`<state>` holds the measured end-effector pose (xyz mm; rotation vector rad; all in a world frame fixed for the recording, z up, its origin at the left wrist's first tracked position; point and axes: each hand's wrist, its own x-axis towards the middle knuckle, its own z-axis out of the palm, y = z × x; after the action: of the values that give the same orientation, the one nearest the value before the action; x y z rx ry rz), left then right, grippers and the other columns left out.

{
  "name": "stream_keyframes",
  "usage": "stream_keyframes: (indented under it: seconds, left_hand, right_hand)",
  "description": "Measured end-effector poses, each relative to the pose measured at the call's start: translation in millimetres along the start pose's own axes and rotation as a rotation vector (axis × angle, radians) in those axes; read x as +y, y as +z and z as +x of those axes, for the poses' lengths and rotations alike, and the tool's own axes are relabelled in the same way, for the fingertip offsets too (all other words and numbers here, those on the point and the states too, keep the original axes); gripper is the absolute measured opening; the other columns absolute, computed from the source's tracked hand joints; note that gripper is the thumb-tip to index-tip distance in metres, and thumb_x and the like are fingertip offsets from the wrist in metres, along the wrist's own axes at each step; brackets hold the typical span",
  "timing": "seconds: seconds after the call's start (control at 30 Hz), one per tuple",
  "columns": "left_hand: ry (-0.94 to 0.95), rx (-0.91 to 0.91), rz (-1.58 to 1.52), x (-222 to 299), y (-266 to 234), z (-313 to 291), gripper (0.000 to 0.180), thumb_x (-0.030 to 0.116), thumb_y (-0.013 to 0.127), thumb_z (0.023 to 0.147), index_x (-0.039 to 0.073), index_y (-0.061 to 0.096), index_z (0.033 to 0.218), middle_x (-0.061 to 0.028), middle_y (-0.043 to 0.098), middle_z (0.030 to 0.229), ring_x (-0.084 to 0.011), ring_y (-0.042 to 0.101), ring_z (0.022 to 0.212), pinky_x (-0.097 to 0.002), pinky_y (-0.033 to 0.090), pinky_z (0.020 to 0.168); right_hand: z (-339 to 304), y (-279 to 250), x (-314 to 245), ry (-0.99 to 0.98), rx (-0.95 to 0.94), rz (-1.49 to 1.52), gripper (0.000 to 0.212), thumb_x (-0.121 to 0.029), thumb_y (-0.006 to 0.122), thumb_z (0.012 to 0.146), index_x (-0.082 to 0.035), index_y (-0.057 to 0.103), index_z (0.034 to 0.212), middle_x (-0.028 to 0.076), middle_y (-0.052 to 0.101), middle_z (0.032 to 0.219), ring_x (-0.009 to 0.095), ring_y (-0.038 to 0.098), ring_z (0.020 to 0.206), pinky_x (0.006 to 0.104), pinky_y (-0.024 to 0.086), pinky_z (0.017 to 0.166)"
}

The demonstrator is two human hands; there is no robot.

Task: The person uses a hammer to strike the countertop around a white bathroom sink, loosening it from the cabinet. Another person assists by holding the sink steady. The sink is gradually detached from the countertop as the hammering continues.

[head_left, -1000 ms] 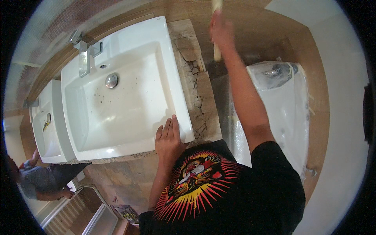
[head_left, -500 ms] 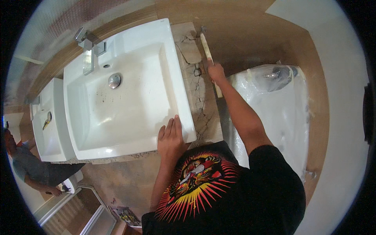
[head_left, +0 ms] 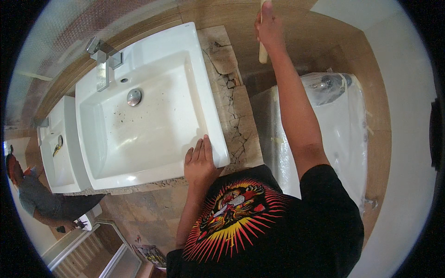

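Observation:
My right hand (head_left: 270, 30) is raised at the top, wrapped round the pale wooden handle of a hammer (head_left: 263, 54). The hammer's head is out of the picture. My left hand (head_left: 200, 160) lies with its fingers stretched out on the near right corner of a white rectangular sink (head_left: 153, 104). Dark crumbs are scattered over the sink's basin near the round drain plug (head_left: 134, 97). To the right of the sink, the brown stone countertop (head_left: 243, 127) is cracked and broken, with loose-looking pieces along its length.
A square chrome faucet (head_left: 103, 74) stands at the sink's far left. Beyond is a second white sink (head_left: 60, 160) with a yellowish object in it. A person (head_left: 46, 199) is at the far left. A plastic-wrapped white tub (head_left: 338, 134) stands at the right.
My right hand has lifted the hammer up and away from the cracked countertop, toward the top of the view. My left hand has stayed on the sink corner.

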<state>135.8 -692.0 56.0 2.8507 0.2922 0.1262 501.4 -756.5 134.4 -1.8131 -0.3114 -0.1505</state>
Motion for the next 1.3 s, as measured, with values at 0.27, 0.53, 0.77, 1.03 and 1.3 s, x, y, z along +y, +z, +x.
stream_keyframes:
  seconds: [0.27, 0.53, 0.77, 1.03, 1.3]
  left_hand:
    - [0.002, 0.002, 0.016, 8, -11, 2, 0.105, 0.043, 0.084, 0.054, -0.004, 0.038, 0.135, -0.0195, 0.058, 0.121, -0.0282, 0.057, 0.111, -0.0432, 0.043, 0.095]
    - [0.008, 0.009, 0.029, 3, -4, 4, 0.106, 0.044, 0.085, 0.052, -0.004, 0.038, 0.135, -0.0196, 0.058, 0.12, -0.0274, 0.059, 0.11, -0.0423, 0.044, 0.093]
    - [-0.002, 0.001, 0.039, 2, 2, 2, 0.106, 0.042, 0.085, 0.053, -0.005, 0.036, 0.135, -0.0202, 0.057, 0.121, -0.0275, 0.057, 0.112, -0.0429, 0.043, 0.095]
    - [-0.067, -0.081, 0.015, 11, -12, 7, 0.094, 0.029, 0.082, 0.059, -0.003, 0.038, 0.135, -0.0153, 0.059, 0.122, -0.0251, 0.055, 0.116, -0.044, 0.043, 0.095]
    - [-0.04, -0.017, -0.006, 12, -11, 10, 0.095, 0.027, 0.084, 0.055, -0.003, 0.039, 0.134, -0.0153, 0.059, 0.121, -0.0255, 0.055, 0.116, -0.0434, 0.044, 0.094]
  right_hand:
    - [-49, 60, 166, 0.371, -0.431, -0.581, 0.069, -0.053, 0.039, 0.094, 0.012, 0.062, 0.094, 0.027, 0.063, 0.087, 0.037, 0.064, 0.083, 0.0455, 0.048, 0.074]
    - [-69, 59, 157, 0.42, -0.261, -0.4, 0.074, -0.061, 0.041, 0.09, 0.009, 0.064, 0.082, 0.021, 0.062, 0.07, 0.029, 0.062, 0.061, 0.0413, 0.049, 0.059]
    - [-2, 38, 67, 0.117, -0.158, -0.117, 0.067, -0.057, 0.038, 0.094, 0.001, 0.059, 0.068, 0.01, 0.055, 0.056, 0.025, 0.054, 0.052, 0.0403, 0.044, 0.054]
    - [-17, 44, 159, 0.346, -0.546, -0.508, 0.075, -0.061, 0.04, 0.09, 0.01, 0.059, 0.111, 0.033, 0.056, 0.114, 0.045, 0.055, 0.109, 0.0472, 0.044, 0.091]
    - [-45, 38, 203, 0.388, -0.358, -0.522, 0.084, -0.067, 0.043, 0.087, 0.014, 0.06, 0.085, 0.02, 0.058, 0.067, 0.023, 0.055, 0.057, 0.0401, 0.045, 0.054]
